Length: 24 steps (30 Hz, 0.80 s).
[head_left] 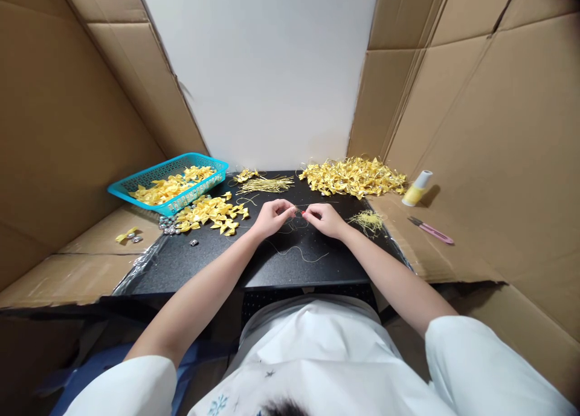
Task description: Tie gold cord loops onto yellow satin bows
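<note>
Over the middle of the black table point(212, 262), my left hand point(274, 217) and my right hand point(325, 219) are close together, fingertips almost meeting. The left thumb and index finger are pinched on a thin thread. The right fingers are pinched too, with a small red spot point(303, 213) at their tips that is too small to identify. Loose thread point(296, 251) hangs below the hands and curls across the table. Just left of my left hand lie several yellow ribbon bows point(209, 213).
At the left stands a turquoise basket point(168, 209) of yellow bows, with silvery beads point(168, 225) beside it. Yellow cords point(267, 185) and a heap of bows point(356, 177) lie behind. At right are thread scraps point(369, 222), a yellow thread spool point(414, 192) and pink thread snips point(435, 232). Cardboard walls flank both sides.
</note>
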### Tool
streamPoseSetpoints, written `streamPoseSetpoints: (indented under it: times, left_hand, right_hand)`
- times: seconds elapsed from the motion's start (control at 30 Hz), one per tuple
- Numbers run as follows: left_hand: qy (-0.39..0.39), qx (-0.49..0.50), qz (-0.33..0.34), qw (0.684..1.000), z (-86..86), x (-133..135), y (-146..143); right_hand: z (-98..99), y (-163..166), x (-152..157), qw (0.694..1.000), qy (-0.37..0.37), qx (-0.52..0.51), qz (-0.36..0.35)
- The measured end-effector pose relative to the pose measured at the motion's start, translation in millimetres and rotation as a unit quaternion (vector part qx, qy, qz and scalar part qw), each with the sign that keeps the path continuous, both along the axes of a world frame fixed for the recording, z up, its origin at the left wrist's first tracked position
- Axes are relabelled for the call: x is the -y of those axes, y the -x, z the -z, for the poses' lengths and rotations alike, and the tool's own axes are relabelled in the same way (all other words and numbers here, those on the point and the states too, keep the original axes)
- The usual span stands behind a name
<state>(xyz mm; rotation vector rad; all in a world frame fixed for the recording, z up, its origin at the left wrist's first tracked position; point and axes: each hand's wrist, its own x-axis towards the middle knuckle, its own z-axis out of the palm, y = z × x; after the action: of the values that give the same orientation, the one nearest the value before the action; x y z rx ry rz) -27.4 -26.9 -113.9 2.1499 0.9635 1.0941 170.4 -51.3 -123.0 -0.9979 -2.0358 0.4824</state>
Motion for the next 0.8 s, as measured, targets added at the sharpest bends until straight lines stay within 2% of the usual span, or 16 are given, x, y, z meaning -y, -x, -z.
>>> streamPoseSetpoints:
  times: [0.17,0.37,0.6,0.8]
  left_hand:
    - [-0.156,-0.099,-0.061,0.981,1.3,1,-2]
    - [-0.285,-0.212,-0.112,0.928,5.3,-1,-8]
    - [-0.328,-0.273,-0.150,0.892,5.4,2,-10]
    - [-0.351,-0.314,-0.150,0.870,4.0,1,-12]
  right_hand:
    - [-1.1,-2,0,1.000,0.015,0.019,-0.017]
    - [2.2,1,-2,1.000,0.013,0.019,-0.002]
    - [3.2,2,-3,1.000,0.003,0.019,0.011]
    - [4.3,-1,-4,1.000,0.002,0.023,0.009]
